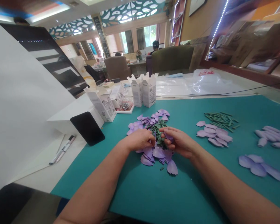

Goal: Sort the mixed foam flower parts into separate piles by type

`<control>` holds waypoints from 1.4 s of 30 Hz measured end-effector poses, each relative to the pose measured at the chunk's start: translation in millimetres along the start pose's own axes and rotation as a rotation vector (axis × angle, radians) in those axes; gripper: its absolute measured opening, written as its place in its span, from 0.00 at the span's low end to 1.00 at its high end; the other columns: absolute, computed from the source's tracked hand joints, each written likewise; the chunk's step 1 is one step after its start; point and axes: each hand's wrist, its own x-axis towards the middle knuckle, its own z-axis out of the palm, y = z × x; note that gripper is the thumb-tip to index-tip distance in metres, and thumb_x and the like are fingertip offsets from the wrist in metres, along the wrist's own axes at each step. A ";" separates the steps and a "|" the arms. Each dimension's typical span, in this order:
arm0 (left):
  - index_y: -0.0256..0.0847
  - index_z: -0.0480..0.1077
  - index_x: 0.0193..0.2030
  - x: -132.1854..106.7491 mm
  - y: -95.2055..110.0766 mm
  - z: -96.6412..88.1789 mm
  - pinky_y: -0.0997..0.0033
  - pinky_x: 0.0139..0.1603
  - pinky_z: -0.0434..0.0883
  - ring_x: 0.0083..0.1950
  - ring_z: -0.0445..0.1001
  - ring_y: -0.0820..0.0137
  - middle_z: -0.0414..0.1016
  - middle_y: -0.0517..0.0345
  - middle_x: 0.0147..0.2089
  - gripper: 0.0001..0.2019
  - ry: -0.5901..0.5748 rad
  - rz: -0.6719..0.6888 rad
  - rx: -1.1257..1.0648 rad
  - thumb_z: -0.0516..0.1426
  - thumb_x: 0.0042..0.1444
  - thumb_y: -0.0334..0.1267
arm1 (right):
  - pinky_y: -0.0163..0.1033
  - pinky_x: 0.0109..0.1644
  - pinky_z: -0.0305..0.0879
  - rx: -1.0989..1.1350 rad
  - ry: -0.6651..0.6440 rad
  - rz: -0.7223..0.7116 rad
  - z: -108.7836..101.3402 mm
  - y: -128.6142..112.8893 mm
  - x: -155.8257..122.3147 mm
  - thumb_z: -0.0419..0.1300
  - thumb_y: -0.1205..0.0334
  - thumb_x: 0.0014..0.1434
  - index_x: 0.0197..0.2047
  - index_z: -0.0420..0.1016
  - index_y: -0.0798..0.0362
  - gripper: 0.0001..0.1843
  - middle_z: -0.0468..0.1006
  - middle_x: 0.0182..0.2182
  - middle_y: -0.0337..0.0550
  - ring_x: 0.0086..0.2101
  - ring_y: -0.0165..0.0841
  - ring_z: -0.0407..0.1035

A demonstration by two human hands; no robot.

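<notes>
A petal [168,136] sits in the right hand [179,142], thumb and fingers nearly closed around it. The left hand [140,139] curls its fingers inward over the pile [158,152]; whether they hold anything I cannot tell. Picking through this pile seems the step in hand; the next move calls for a light pinch. The held petal looks thin and purple, partly covered by fingers. Leaves [157,127] lie between the hands, sticks [221,120] well to their right.
</notes>
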 end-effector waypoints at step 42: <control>0.40 0.74 0.33 4.1 3.4 -0.6 0.73 0.35 0.63 0.37 0.71 0.69 0.76 0.57 0.35 0.07 0.048 -0.140 0.097 0.53 0.53 0.31 | 0.27 0.16 0.52 -0.146 0.028 -0.019 2.7 0.4 -0.3 0.60 0.63 0.55 0.37 0.72 0.54 0.06 0.70 0.25 0.36 0.18 0.22 0.60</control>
